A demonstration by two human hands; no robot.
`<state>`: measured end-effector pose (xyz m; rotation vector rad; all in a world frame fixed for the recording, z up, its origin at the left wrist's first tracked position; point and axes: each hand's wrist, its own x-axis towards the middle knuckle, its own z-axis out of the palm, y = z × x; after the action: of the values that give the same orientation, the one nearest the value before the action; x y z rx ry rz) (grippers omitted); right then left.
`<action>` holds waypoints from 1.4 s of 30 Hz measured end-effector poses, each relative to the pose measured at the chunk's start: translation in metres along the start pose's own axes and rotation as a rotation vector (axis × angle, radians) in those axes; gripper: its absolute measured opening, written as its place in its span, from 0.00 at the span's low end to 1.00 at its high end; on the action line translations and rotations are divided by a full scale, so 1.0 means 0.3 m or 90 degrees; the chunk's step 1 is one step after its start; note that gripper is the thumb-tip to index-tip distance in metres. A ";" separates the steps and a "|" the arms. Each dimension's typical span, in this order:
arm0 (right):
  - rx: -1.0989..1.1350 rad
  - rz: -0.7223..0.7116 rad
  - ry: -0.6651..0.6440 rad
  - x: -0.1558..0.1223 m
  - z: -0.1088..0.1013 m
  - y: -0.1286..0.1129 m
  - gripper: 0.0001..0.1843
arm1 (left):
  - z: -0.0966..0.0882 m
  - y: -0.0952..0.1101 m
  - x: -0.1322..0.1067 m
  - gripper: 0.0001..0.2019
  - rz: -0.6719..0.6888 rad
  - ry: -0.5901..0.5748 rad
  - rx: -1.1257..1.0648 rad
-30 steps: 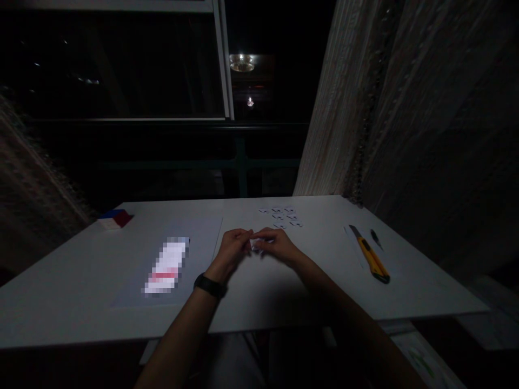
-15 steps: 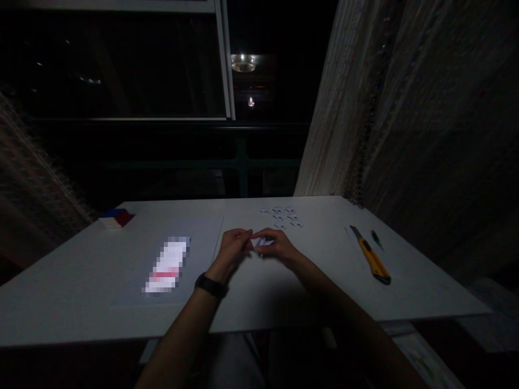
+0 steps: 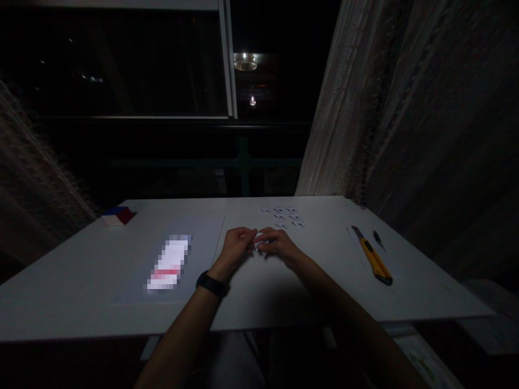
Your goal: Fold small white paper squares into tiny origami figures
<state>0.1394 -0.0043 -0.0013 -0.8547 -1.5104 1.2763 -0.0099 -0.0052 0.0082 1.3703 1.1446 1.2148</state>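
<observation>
Above the middle of the white table point(image 3: 251, 308), my left hand point(image 3: 235, 247) pinches a small white piece of paper point(image 3: 260, 246) between thumb and fingers. My right hand point(image 3: 281, 246) closes on the same paper from the other side, its fingers curled over much of it. Folds or print on the piece are too small and dark to make out. Just beyond my hands lie several small white paper pieces point(image 3: 279, 216) with dark marks, set out in short rows.
To the left, a lit phone point(image 3: 169, 263), its screen blurred, rests on a large white sheet point(image 3: 206, 237). A coloured cube point(image 3: 117, 216) sits at the far left. A yellow box cutter point(image 3: 373, 259) and a dark pen-like tool point(image 3: 379, 239) lie at right. Curtains point(image 3: 336, 108) hang behind.
My right fingers have shifted over the paper, covering more of it, and the piece has turned slightly between my hands. The things on the table lie as before.
</observation>
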 end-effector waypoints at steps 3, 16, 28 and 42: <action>0.007 0.024 0.010 0.000 -0.002 0.003 0.12 | 0.004 -0.008 0.003 0.16 0.012 0.001 0.009; -0.070 -0.062 0.036 0.018 -0.009 0.025 0.13 | -0.001 -0.002 0.005 0.17 0.060 0.001 0.062; -0.189 -0.124 -0.026 0.018 -0.025 0.018 0.11 | -0.005 -0.025 0.018 0.15 0.076 0.038 0.112; -0.152 -0.132 -0.019 0.014 -0.024 0.004 0.10 | 0.010 -0.017 0.009 0.14 0.065 0.056 0.118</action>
<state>0.1450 0.0022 -0.0016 -0.8073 -1.7508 0.9742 -0.0069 -0.0022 0.0032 1.5421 1.2887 1.2781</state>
